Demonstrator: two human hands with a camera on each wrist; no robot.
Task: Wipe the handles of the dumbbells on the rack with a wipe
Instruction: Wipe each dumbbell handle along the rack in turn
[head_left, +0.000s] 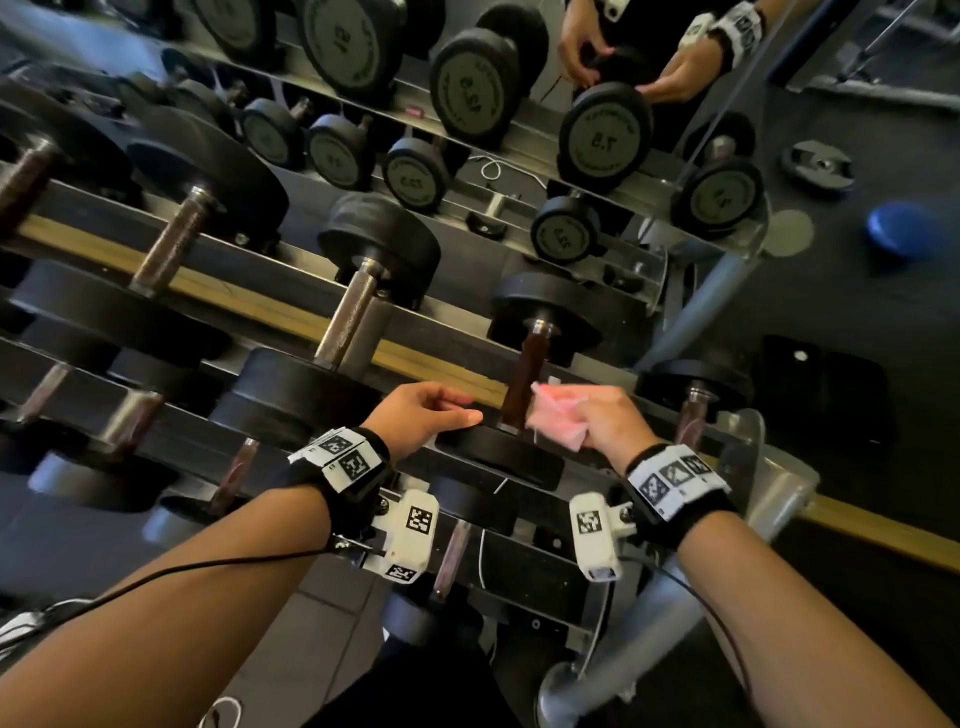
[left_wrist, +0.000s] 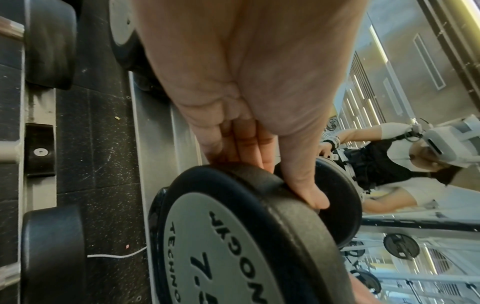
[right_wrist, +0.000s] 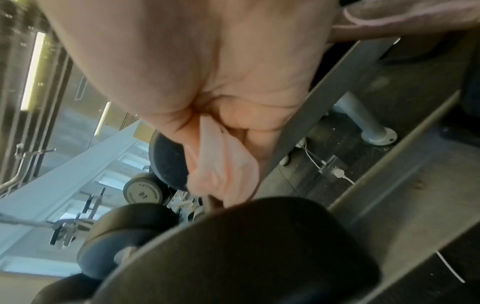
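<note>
The 7.5 dumbbell lies across the rack's top tier with its dark handle pointing away from me. My left hand holds its near black head by the rim. In the left wrist view the thumb and fingers of that hand clasp the edge of the head marked 7.5. My right hand grips a crumpled pink wipe just right of the handle's near end. In the right wrist view the wipe hangs from the curled fingers above the head.
More dumbbells lie on the rack: a steel-handled one to the left and a smaller one to the right. A mirror behind reflects the dumbbells and my hands. A blue disc and a weight plate lie on the floor.
</note>
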